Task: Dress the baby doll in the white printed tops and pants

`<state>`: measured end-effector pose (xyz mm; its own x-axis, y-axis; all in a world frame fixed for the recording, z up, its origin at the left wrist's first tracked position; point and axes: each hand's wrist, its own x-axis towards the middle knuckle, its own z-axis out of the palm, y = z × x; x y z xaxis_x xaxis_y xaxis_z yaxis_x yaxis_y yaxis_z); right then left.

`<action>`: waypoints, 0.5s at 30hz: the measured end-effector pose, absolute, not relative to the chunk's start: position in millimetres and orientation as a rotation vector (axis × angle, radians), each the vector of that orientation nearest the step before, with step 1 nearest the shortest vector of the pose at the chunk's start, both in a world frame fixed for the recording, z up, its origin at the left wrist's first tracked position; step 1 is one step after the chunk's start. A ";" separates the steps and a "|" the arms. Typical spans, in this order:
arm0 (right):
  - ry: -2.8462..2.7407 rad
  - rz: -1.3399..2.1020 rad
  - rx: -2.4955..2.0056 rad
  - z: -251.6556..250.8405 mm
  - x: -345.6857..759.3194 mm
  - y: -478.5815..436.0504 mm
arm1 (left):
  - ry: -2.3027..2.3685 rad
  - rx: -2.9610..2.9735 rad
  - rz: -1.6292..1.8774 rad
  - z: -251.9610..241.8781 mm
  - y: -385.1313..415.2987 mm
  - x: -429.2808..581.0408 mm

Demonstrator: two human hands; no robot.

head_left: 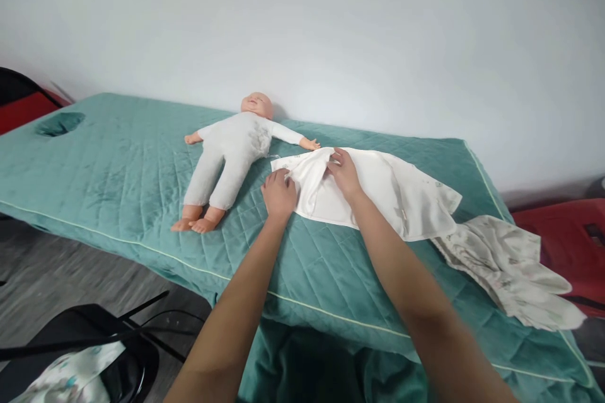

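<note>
A baby doll (234,154) in a pale one-piece suit lies on its back on a teal quilted bed (118,170), arms spread. To its right a white garment (378,192) is spread flat on the cover. My left hand (278,194) is closed on the garment's left edge. My right hand (344,171) pinches the cloth near its upper middle, close to the doll's outstretched hand.
A second crumpled pale patterned cloth (505,264) hangs over the bed's right front corner. A black chair (89,343) with a printed cloth (66,378) on it stands at lower left. A white wall runs behind the bed. Red furniture (562,242) sits at the right.
</note>
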<state>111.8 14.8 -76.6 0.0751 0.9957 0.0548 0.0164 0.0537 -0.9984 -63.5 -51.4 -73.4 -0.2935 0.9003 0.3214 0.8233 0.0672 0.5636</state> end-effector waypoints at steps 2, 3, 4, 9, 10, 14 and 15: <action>-1.378 0.955 -1.299 -72.0 129.1 5.2 | 2.205 1.786 1.037 -74.0 -50.8 -64.5; -1.499 0.837 -1.354 -68.5 142.2 -1.3 | 2.203 1.783 1.041 -74.5 -50.3 -64.9; -1.614 0.689 -1.430 -64.6 157.7 -8.6 | 2.201 1.782 1.046 -75.1 -49.8 -65.3; -1.800 -0.024 -2.045 -49.4 237.8 -42.4 | 2.203 1.767 1.067 -77.8 -46.9 -66.5; -1.756 -0.063 -2.147 -48.1 248.3 -45.9 | 2.202 1.762 1.069 -78.1 -46.5 -66.8; -1.689 -0.075 -2.211 -44.9 267.4 -48.5 | 2.180 1.749 1.098 -78.7 -45.4 -68.5; -1.685 -0.075 -2.179 -44.2 268.5 -47.7 | 2.175 1.745 1.109 -79.0 -45.1 -69.0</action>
<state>268.5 -47.7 -44.2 0.2783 0.9212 0.2718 0.9418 -0.2061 -0.2657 -69.0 -45.1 -79.0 -0.3171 0.8905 0.3264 0.7872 0.0552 0.6142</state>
